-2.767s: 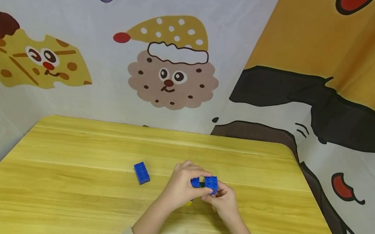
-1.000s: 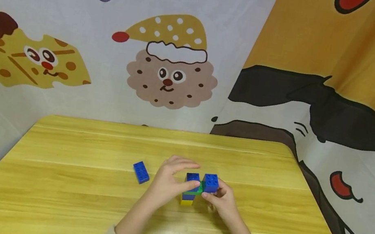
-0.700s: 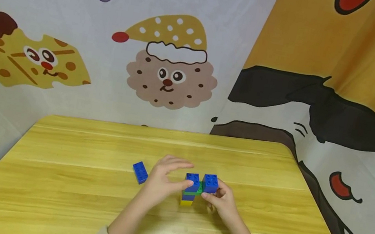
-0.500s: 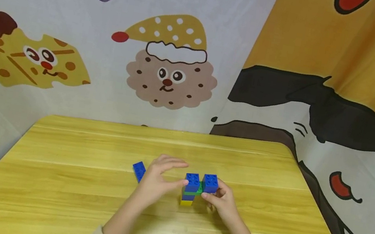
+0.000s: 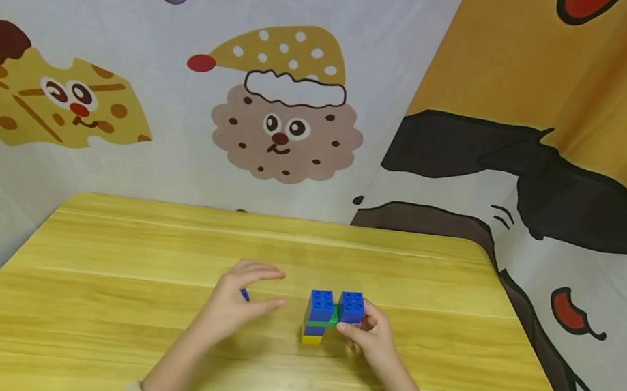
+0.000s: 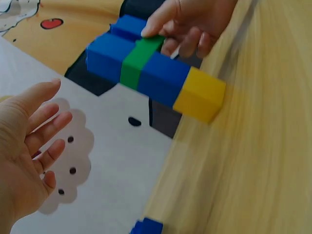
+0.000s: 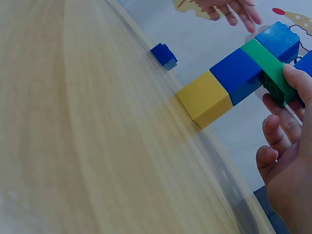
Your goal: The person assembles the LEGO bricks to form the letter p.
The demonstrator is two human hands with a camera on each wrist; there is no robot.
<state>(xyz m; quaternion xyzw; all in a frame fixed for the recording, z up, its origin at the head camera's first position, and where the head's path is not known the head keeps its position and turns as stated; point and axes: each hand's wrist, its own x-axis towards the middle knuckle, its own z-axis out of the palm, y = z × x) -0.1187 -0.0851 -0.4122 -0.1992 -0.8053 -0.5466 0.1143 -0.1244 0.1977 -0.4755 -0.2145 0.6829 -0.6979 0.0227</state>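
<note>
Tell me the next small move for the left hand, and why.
Probably lower the left hand onto the loose blue brick and pinch it. The hand is open, holds nothing and hovers right over that brick, while the right hand holds the stacked tower steady on the table.

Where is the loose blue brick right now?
In the head view the loose blue brick lies on the table, mostly hidden behind the left hand, left of the brick tower.

A small block tower (image 5: 324,315), yellow at its base under blue, green and blue layers, stands upright on the table, with a second blue block beside its top.
</note>
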